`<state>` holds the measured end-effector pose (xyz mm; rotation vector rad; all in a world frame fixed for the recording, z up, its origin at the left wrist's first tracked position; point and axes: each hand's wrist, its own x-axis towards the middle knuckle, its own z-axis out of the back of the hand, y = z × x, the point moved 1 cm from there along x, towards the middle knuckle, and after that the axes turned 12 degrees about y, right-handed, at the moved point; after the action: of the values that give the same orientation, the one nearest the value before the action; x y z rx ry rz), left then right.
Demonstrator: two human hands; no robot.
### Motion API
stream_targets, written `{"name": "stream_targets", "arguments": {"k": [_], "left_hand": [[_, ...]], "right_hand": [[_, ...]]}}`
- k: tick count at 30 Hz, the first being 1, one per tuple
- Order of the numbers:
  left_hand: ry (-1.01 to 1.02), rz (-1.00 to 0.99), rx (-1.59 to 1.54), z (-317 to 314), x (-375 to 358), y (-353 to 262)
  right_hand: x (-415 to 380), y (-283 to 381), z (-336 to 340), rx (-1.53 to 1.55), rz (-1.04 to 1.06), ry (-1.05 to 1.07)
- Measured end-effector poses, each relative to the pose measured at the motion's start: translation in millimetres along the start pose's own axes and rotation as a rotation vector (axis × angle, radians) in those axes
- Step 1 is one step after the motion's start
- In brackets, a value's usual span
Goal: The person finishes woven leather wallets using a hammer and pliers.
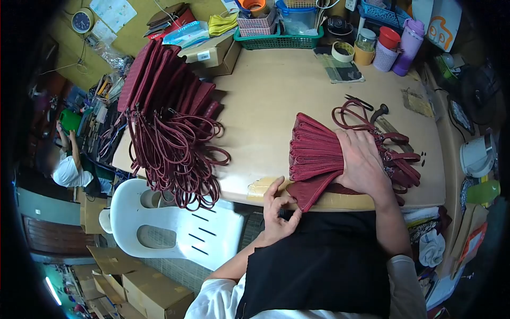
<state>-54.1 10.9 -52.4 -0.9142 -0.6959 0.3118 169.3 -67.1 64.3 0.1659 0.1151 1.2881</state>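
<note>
A fanned row of dark red zippered pouches (316,149) with looped wrist straps lies near the table's front edge. Across the strap end of these pouches rests my right hand (364,162), its fingers reaching over the row and holding it together; the thumb is hidden. My left hand (279,215) is at the front edge, pinching the corner of the nearest pouch (313,190) between thumb and a curled finger, while another finger points up. Metal clips and strap loops (401,162) stick out to the right of my right hand.
A large bundle of similar red pouches (154,80) stands at the left, straps hanging over the edge. Behind the straps lie a hammer (380,112) and a dark pointed tool (359,102). A white plastic chair (159,226) is front left. Baskets (279,41) line the back.
</note>
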Motion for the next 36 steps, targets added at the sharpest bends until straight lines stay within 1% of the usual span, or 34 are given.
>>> {"name": "stream_targets", "arguments": {"k": [2,3,7,9,10,12,14,16,18,20,23,25,27,29,33,36], "left_hand": [[-0.004,-0.034,-0.036,-2,5,4],[0.06,-0.018,-0.016,-1,5,5],[-0.006,0.0,-0.064,-14,-6,7],[-0.046,0.026,-0.306,-19,-7,4],[-0.05,0.026,-0.304,-19,-5,3],[-0.031,0.143,-0.303,-17,4,2],[-0.008,0.151,-0.299,-12,16,-3],[0.127,0.117,0.083,-5,29,-13],[0.11,0.097,0.027,-11,28,-5],[-0.023,0.053,-0.045,-14,23,0],[-0.04,0.017,-0.024,-14,12,-4],[-0.061,0.022,-0.015,-15,12,-4],[-0.084,0.028,-0.005,-19,14,-2],[-0.111,0.039,-0.198,-25,13,5],[-0.108,0.13,-0.295,-19,28,9],[-0.086,0.106,-0.282,-18,32,1]], "right_hand": [[-1,0,1,-0.03,0.0,-0.005],[-1,2,2,0.002,-0.003,-0.001],[-1,5,5,0.036,-0.014,0.004],[-1,5,6,0.043,-0.014,0.017],[-1,5,6,0.05,-0.017,0.032],[0,6,7,0.046,-0.02,0.04],[0,6,7,0.039,-0.025,0.047],[0,6,6,0.043,-0.032,0.05],[0,4,4,0.033,-0.016,0.03],[-1,3,3,0.023,0.0,0.007],[-1,2,3,-0.028,0.014,-0.004],[-1,3,4,0.045,0.026,-0.018],[1,4,4,0.045,0.008,-0.006],[2,3,4,0.045,-0.012,0.011],[3,0,3,0.041,-0.002,0.012],[2,0,2,0.026,0.003,0.002]]}}
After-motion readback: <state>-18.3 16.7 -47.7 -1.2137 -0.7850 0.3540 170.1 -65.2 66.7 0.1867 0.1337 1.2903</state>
